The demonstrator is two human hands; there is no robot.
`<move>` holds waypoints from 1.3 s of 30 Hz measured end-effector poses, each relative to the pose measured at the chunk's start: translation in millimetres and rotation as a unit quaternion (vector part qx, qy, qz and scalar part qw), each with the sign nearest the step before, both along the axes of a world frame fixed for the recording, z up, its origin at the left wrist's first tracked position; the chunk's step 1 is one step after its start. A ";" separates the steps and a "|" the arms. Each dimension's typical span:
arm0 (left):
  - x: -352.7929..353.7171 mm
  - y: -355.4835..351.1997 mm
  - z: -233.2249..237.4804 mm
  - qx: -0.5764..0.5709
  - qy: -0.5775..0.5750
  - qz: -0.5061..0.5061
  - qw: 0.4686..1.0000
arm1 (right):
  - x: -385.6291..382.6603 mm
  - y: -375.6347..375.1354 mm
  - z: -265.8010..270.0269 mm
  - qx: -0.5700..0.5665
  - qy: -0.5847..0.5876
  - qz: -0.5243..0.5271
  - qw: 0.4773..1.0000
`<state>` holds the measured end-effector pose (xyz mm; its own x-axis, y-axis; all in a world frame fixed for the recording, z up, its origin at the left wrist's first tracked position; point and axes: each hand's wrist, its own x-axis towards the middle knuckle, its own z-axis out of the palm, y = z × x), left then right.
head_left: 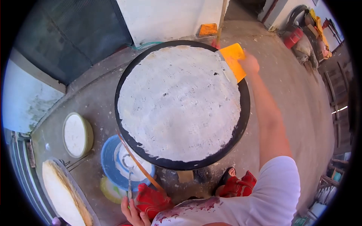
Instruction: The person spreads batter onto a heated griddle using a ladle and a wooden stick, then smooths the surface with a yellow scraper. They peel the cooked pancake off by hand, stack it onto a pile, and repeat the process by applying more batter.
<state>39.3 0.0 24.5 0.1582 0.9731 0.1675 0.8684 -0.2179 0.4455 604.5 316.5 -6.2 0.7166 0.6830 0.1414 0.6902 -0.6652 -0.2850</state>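
My right hand [250, 64] grips a yellow-orange plastic scraper [233, 56] at the far right rim of a large round black griddle [245, 98]. A wide pale sheet of batter [177, 101], with small holes and ragged edges, covers most of the griddle. Near my lap, my left hand [132, 214] is closed around the handle of a metal ladle [130, 184]. The ladle's far end reaches into a blue bucket [109, 158] of white batter [141, 174]. A thin brown strip [137, 160] slants across the bucket's top.
A pale tub [89, 135] of white batter stands on the floor at left. Below it, a stack of pale flat sheets [62, 192] lies on a tray. An orange block [208, 29] sits by the wall. Piled items include a red container [293, 38] at the far right.
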 end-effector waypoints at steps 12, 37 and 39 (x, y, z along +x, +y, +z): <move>-9.9 29.4 -10.9 -0.018 0.023 0.047 0.998 | -37.9 195.4 -27.7 0.014 -0.077 0.219 0.973; -37.1 -41.5 -2.5 0.014 -0.063 0.029 0.997 | -398.4 -180.6 -2.1 -0.082 0.003 0.966 0.245; -39.7 -47.1 1.4 -0.001 -0.074 0.024 0.997 | -367.2 -189.8 24.1 -0.147 0.055 0.908 0.389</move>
<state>-0.5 -47.1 25.9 0.0855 0.9792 0.1841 0.8029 -0.1771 0.5692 237.3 126.7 17.9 -0.9938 0.0533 -0.0973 0.0935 0.8747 -0.4757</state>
